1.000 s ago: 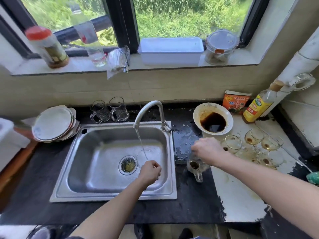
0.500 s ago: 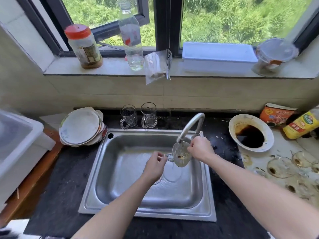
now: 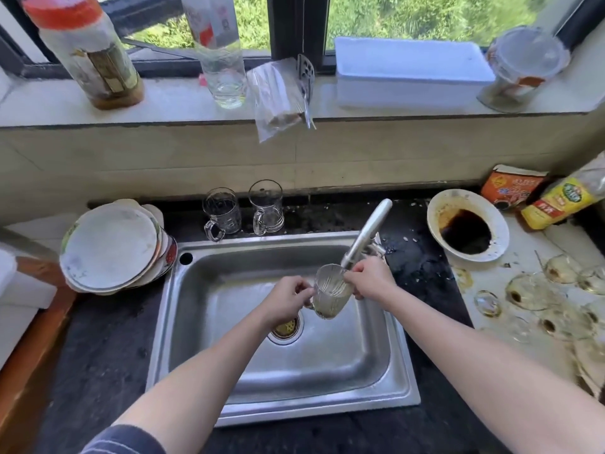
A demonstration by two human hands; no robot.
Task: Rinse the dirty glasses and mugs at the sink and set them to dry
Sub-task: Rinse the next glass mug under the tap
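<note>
I hold a ribbed glass mug (image 3: 329, 294) over the steel sink (image 3: 229, 355), right under the faucet spout (image 3: 366, 235). My left hand (image 3: 286, 301) pinches its handle on the left side. My right hand (image 3: 370, 278) grips its rim on the right. Murky water fills the mug. Two clean glass mugs (image 3: 222, 213) (image 3: 266, 208) stand behind the sink on the dark counter. Several dirty stemmed glasses (image 3: 530, 290) lie on the pale counter at the right.
A stack of plates (image 3: 111, 247) leans left of the sink. A white bowl with dark sauce (image 3: 468, 226) sits right of the faucet, with a yellow bottle (image 3: 559, 201) and an orange packet (image 3: 510, 186) behind. Bottles, a bag and containers line the windowsill.
One second ago my right hand gripped the mug on the counter right of the sink. It has carried the mug under the faucet, and my left hand has taken the handle.
</note>
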